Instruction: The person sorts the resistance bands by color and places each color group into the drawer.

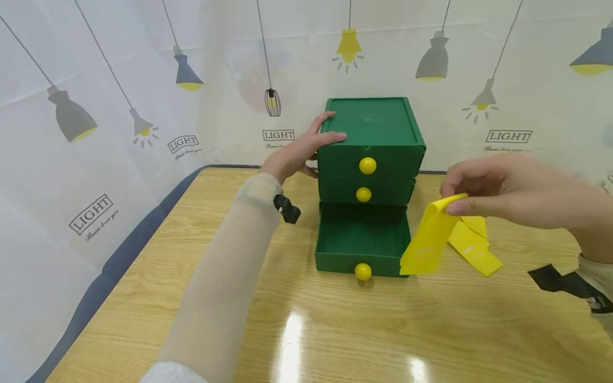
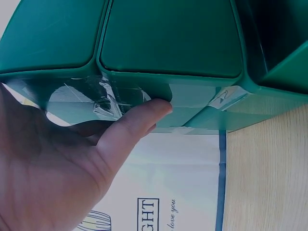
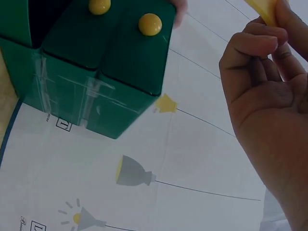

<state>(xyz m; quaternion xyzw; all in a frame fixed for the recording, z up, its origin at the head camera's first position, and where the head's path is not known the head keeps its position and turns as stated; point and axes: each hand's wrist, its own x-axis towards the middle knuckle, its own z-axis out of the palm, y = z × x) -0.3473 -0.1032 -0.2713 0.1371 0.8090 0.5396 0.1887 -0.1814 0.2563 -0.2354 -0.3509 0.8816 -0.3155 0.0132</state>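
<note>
A green three-drawer cabinet (image 1: 371,121) with round yellow knobs stands on the table. Its bottom drawer (image 1: 364,239) is pulled out, and its visible floor is bare. My left hand (image 1: 299,151) rests against the cabinet's upper left side, some fingers over the top edge and others along the side. In the left wrist view a finger (image 2: 139,120) lies straight against the taped side. Between thumb and fingers, my right hand (image 1: 507,189) pinches a folded yellow strip (image 1: 428,239) with faint white print. It hangs beside the open drawer's right front corner, partly covering it.
Several similar yellow pieces (image 1: 474,252) lie flat on the wooden table (image 1: 364,330), right of the cabinet. Behind the table hangs a white cloth (image 1: 306,64) printed with lamps. The upper two drawers are closed.
</note>
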